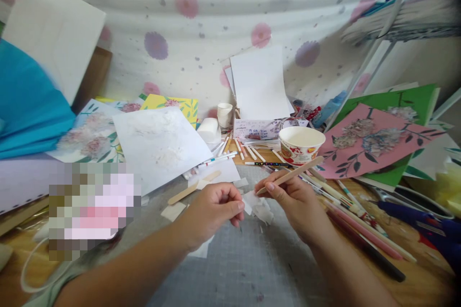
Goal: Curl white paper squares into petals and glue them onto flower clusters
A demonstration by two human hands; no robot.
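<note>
Centrally, a white paper scrap (pixel 257 206) is held between both hands just above the grey cutting mat (pixel 245 259). Left hand (pixel 212 211): fingers curled narrow, thumb and forefinger pinching the scrap's near edge. Right hand (pixel 291 201): fingers closed around a wooden stick (pixel 291 174), whose lower end meets the scrap and whose upper end points to 2 o'clock. Whether this hand also grips the scrap is hard to tell, as the paper is crumpled and partly hidden. At 10 o'clock from the left hand, a second stick (pixel 192 188) lies flat on the mat, beside a large white sheet (pixel 158 146). At 1 o'clock from the right hand stands a paper cup (pixel 301 144), just beside a pink flowered card (pixel 374 141). At 4 o'clock, pens (pixel 360 230) lie on the wooden tabletop (pixel 414 292).
</note>
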